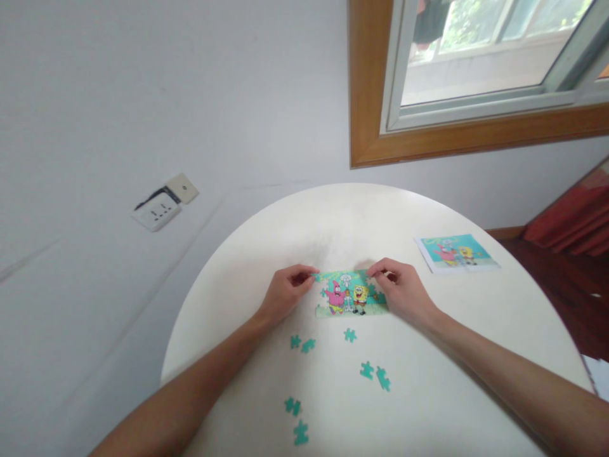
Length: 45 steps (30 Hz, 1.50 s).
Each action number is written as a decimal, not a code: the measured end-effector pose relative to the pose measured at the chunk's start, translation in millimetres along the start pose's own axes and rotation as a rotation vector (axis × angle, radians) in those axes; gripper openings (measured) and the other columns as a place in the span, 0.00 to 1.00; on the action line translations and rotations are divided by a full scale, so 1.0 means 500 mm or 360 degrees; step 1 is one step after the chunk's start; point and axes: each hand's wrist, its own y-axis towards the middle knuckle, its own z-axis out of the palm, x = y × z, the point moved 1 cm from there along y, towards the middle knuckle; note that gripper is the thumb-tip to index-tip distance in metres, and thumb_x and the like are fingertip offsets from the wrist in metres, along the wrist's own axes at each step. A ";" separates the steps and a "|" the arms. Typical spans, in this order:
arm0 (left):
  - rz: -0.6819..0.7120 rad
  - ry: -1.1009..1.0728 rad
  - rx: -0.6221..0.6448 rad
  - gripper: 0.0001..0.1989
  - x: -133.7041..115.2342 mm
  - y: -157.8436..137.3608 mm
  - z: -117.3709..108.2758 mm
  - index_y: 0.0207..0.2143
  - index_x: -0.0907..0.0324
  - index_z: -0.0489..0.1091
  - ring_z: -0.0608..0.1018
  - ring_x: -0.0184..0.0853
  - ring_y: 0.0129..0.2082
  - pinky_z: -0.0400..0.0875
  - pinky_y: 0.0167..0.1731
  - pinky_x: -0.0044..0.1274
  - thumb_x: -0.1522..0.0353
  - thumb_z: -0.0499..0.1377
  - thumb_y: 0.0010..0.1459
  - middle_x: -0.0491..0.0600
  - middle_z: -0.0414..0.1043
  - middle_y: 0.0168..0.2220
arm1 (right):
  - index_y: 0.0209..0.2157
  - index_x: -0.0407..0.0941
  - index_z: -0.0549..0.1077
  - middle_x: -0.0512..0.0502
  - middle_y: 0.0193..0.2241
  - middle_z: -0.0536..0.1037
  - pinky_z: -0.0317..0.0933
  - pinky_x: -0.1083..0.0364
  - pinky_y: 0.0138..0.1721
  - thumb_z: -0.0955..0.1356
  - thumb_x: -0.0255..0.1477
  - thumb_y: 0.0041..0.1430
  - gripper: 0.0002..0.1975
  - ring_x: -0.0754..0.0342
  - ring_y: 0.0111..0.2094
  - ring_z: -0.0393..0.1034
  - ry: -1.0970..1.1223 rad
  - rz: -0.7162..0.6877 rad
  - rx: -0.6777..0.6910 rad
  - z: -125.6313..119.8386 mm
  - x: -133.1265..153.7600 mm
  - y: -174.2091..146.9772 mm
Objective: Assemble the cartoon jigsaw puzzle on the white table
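Note:
A partly joined jigsaw puzzle (pixel 349 295) lies on the round white table (pixel 361 216), showing a pink starfish and a yellow sponge character on teal. At its upper left corner, my left hand (pixel 288 291) is closed in a pinch on a small teal puzzle piece (pixel 314 277). My right hand (pixel 404 291) grips the puzzle's upper right edge, its fingers covering part of that side. Between my forearms, several loose teal pieces are scattered, among them one piece (pixel 350 335) just below the puzzle and another (pixel 301 433) near the bottom of the view.
A printed picture card (pixel 457 254) with the same characters lies at the table's right. Behind the table is a pale wall (pixel 266 95) with a socket plate (pixel 158 211). A wood-framed window (pixel 366 82) is at upper right, and red fabric (pixel 575 216) hangs below it.

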 end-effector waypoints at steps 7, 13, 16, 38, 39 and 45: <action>-0.0085 0.0077 -0.0025 0.11 0.001 0.003 -0.001 0.32 0.61 0.75 0.67 0.28 0.24 0.61 0.25 0.19 0.62 0.62 0.53 0.46 0.73 0.29 | 0.30 0.44 0.76 0.48 0.25 0.75 0.56 0.56 0.23 0.64 0.29 0.57 0.10 0.58 0.21 0.61 0.0086 0.0011 0.0018 0.003 -0.010 0.003; -0.0050 0.0103 -0.0063 0.11 -0.012 0.004 -0.001 0.40 0.59 0.74 0.68 0.28 0.26 0.63 0.28 0.19 0.64 0.61 0.56 0.45 0.71 0.29 | 0.29 0.45 0.76 0.47 0.29 0.77 0.59 0.56 0.26 0.63 0.26 0.55 0.09 0.56 0.26 0.65 0.0081 -0.0012 0.0007 -0.006 -0.002 0.008; -0.0053 0.0166 -0.0046 0.10 -0.016 0.004 0.003 0.40 0.59 0.76 0.67 0.28 0.25 0.62 0.27 0.20 0.65 0.59 0.57 0.44 0.72 0.29 | 0.29 0.45 0.76 0.47 0.30 0.77 0.60 0.56 0.28 0.63 0.25 0.56 0.10 0.55 0.29 0.67 0.0087 -0.0032 0.0055 -0.009 0.007 0.007; -0.0085 0.0300 -0.0024 0.08 -0.018 0.006 0.024 0.30 0.59 0.79 0.73 0.31 0.27 0.67 0.28 0.22 0.63 0.64 0.53 0.48 0.75 0.29 | 0.29 0.46 0.76 0.47 0.32 0.76 0.60 0.55 0.31 0.64 0.24 0.57 0.09 0.53 0.33 0.69 0.0169 -0.0116 0.0042 -0.026 0.026 0.005; -0.0082 0.0322 -0.0023 0.08 -0.019 0.005 0.024 0.30 0.58 0.79 0.73 0.31 0.27 0.66 0.28 0.22 0.64 0.64 0.54 0.48 0.75 0.29 | 0.29 0.46 0.76 0.47 0.32 0.76 0.60 0.55 0.31 0.64 0.24 0.57 0.09 0.54 0.33 0.69 0.0168 -0.0114 0.0041 -0.026 0.027 0.006; 0.0109 0.0549 -0.0019 0.03 -0.022 0.005 0.027 0.30 0.58 0.77 0.73 0.33 0.32 0.67 0.37 0.26 0.67 0.65 0.53 0.47 0.74 0.29 | 0.29 0.46 0.76 0.47 0.32 0.76 0.60 0.55 0.31 0.63 0.24 0.57 0.10 0.54 0.33 0.69 0.0160 -0.0121 0.0011 -0.026 0.029 0.008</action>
